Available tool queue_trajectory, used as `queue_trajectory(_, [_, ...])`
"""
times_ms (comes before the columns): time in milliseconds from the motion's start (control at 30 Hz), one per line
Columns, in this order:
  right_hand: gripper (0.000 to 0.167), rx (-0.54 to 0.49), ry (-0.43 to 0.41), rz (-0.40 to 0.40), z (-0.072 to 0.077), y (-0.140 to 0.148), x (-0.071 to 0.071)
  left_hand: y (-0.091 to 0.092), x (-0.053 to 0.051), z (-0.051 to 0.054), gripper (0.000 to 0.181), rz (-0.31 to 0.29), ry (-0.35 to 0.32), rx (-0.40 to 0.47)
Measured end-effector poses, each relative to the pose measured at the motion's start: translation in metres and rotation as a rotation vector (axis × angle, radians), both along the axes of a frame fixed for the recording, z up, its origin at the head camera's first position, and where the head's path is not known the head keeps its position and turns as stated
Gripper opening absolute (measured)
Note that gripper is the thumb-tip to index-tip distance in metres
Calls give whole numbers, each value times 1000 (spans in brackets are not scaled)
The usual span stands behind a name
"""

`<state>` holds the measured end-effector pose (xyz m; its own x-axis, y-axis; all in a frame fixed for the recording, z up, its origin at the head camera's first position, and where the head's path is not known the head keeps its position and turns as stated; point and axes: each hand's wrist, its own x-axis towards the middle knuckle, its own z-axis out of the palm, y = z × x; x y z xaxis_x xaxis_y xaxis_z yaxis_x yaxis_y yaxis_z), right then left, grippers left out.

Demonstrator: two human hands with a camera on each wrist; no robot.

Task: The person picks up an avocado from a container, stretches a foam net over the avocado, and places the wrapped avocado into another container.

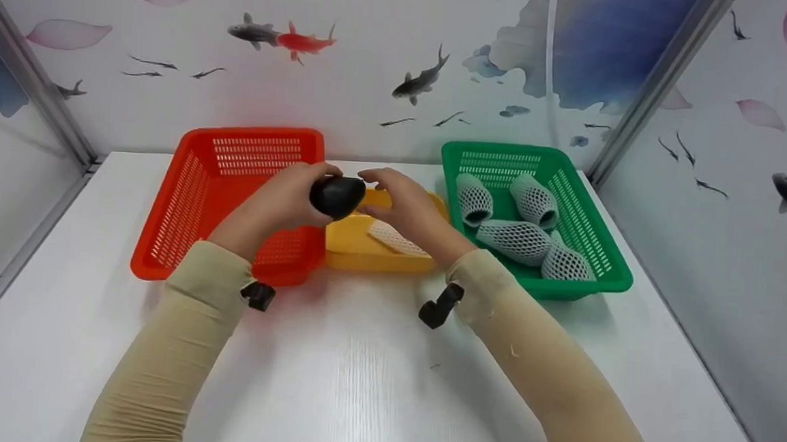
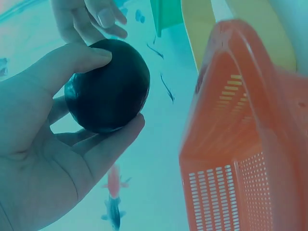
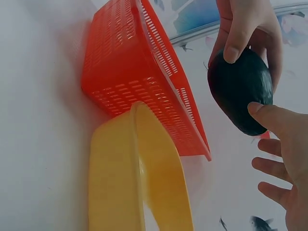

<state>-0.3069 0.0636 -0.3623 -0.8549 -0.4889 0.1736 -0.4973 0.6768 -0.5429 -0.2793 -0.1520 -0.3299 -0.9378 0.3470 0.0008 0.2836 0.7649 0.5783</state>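
Note:
My left hand point(image 1: 285, 197) grips a dark, smooth avocado point(image 1: 337, 197) above the gap between the red basket and the yellow tub. In the left wrist view the thumb lies over the avocado point(image 2: 108, 86), with fingers beneath it. My right hand point(image 1: 408, 208) is at the avocado's other end, its fingers spread and not wrapped round it. The right wrist view shows the right thumb point(image 3: 269, 115) overlapping the avocado point(image 3: 240, 91); whether it touches is hard to tell. White foam net sleeves point(image 1: 396, 238) lie in the yellow tub point(image 1: 364, 257) below.
A red basket point(image 1: 183, 201) stands at the left, its visible inside bare. At the right, a green basket point(image 1: 609, 261) holds several dark items in foam nets point(image 1: 515, 241). Printed panels enclose the white table point(image 1: 356, 383) at the back and sides.

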Motion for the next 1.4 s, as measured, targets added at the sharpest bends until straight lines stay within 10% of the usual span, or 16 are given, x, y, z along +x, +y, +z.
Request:
queue_trajectory(667, [39, 30, 262, 193, -27, 42, 21, 26, 40, -30, 62, -22, 40, 81])
queue_trajectory(1000, [37, 6, 156, 151, -42, 65, 36, 48, 58, -58, 55, -12, 221, 135])
queue_trajectory(1400, [35, 12, 84, 64, -63, 71, 58, 67, 66, -88, 53, 90, 155, 98])
